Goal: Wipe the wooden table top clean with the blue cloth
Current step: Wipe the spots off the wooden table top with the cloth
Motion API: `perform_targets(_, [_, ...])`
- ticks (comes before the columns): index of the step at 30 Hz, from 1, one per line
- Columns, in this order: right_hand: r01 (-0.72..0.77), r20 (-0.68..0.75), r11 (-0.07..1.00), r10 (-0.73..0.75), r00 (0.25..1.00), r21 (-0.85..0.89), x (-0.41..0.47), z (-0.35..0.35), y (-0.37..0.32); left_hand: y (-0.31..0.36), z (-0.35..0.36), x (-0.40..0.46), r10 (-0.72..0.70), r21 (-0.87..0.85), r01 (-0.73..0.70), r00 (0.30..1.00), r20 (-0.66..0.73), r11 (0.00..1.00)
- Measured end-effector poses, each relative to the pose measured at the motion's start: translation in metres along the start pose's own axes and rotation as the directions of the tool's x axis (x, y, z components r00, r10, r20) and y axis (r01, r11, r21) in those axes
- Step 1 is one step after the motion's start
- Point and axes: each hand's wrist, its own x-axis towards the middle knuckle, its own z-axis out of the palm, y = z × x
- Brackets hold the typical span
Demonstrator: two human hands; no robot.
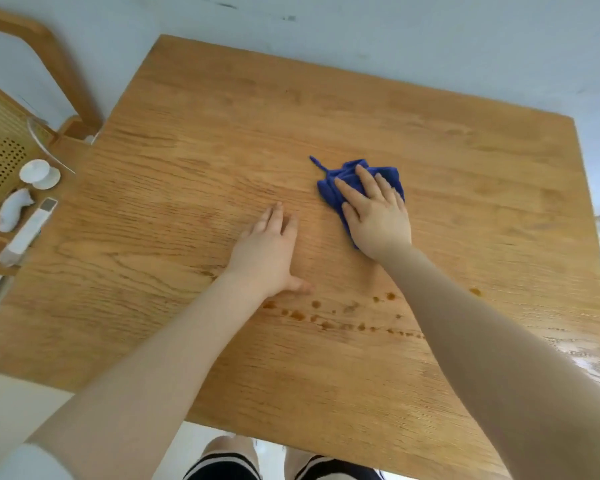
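Note:
The wooden table top [194,140] fills most of the view. A crumpled blue cloth [329,188] lies right of its centre, and my right hand [374,216] presses flat on it with straight, spread fingers. My left hand [267,254] rests flat on the bare wood just left of the cloth, fingers together, thumb out to the right. A trail of small brown drops [326,320] runs across the wood between my forearms, nearer to me than both hands. One more brown spot [475,291] shows right of my right forearm.
A wooden chair [66,77] with a woven cane seat stands at the table's left edge. Beside it lie a small white cup [37,171], a white figurine [13,209] and a white bar-shaped device [26,233]. Pale floor surrounds the table. My knees show below the near edge.

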Motion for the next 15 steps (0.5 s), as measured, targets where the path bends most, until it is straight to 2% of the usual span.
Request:
perform_targets(5, [0.220,0.009,0.974,-0.220,0.976,-0.059,-0.087,0.010,-0.008,0.005,0.001,0.000,-0.023,-0.042,0.023,1.000,0.002,0.999])
perform_targets(8, [0.313,0.085,0.947,-0.307,0.948,-0.072,-0.067,0.002,0.009,0.003,0.001,0.001,-0.006,-0.063,0.006,1.000,-0.009,0.998])
perform_targets(9, [0.275,0.066,0.958,-0.270,0.961,-0.078,-0.052,-0.001,0.013,0.003,0.002,0.002,-0.004,-0.069,0.003,1.000,-0.013,0.998])
perform_targets(11, [0.077,0.021,0.995,-0.076,0.997,-0.061,-0.016,-0.005,0.017,0.001,0.005,0.003,-0.006,-0.080,0.005,1.000,-0.016,0.997])
perform_targets(13, [-0.099,-0.020,0.994,0.098,0.995,-0.042,0.003,-0.004,0.013,0.000,0.008,0.004,-0.004,-0.088,0.002,1.000,-0.019,0.996])
perform_targets(15, [-0.118,-0.035,0.993,0.117,0.993,-0.021,-0.011,-0.002,0.007,0.001,0.007,0.003,0.002,-0.095,-0.004,1.000,-0.020,0.996])
